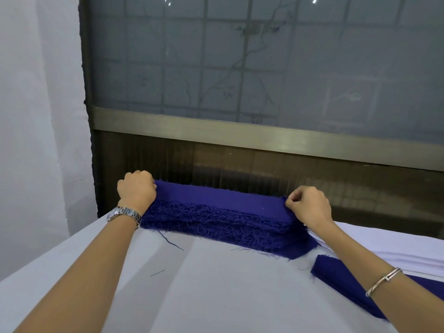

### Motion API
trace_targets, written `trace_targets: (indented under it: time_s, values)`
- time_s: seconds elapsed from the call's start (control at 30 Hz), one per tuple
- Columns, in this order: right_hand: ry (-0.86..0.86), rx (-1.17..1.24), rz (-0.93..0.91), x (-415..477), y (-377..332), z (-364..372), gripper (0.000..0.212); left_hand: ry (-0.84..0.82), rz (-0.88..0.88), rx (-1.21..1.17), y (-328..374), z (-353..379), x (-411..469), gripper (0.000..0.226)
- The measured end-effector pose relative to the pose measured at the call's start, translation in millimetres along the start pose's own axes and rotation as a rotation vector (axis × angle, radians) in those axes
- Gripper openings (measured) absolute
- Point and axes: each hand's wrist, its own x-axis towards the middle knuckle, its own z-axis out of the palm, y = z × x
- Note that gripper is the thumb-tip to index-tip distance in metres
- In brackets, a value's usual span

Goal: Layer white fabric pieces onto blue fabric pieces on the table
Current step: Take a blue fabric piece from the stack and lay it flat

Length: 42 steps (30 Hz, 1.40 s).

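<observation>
A thick stack of blue fabric pieces (223, 219) with frayed edges lies at the far side of the table. My left hand (137, 189) grips the left end of the top blue piece (221, 197). My right hand (308, 204) pinches its right end between thumb and fingers. A separate blue strip (341, 272) lies nearer, on the right, partly under my right forearm. White fabric pieces (394, 243) lie stacked at the far right, behind my right arm.
The table is covered by a white cloth (204, 284) with loose blue threads on it. A brown panel with a frosted window (264, 68) stands right behind the stack. A white wall (36, 116) is at the left.
</observation>
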Motion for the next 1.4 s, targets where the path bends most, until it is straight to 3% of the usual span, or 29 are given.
trace_targets:
  time_s: [0.3,0.47,0.57,0.97,1.4]
  values:
    - [0.051,0.379,-0.027,-2,9,-5,0.04,-0.005,-0.03,-0.04,1,4,-1,0.031]
    - [0.061,0.478,-0.094,-8,18,-11,0.02,-0.035,-0.003,-0.072,1,7,3,0.058]
    - [0.093,0.523,-0.113,-11,22,-13,0.02,-0.057,0.044,-0.057,2,6,4,0.066]
    - [0.115,0.533,-0.078,-8,35,-8,0.007,0.099,0.026,-0.084,-4,4,2,0.012]
    - [0.148,0.331,-0.195,-5,42,-4,0.009,0.164,-0.012,-0.12,-2,2,-4,0.009]
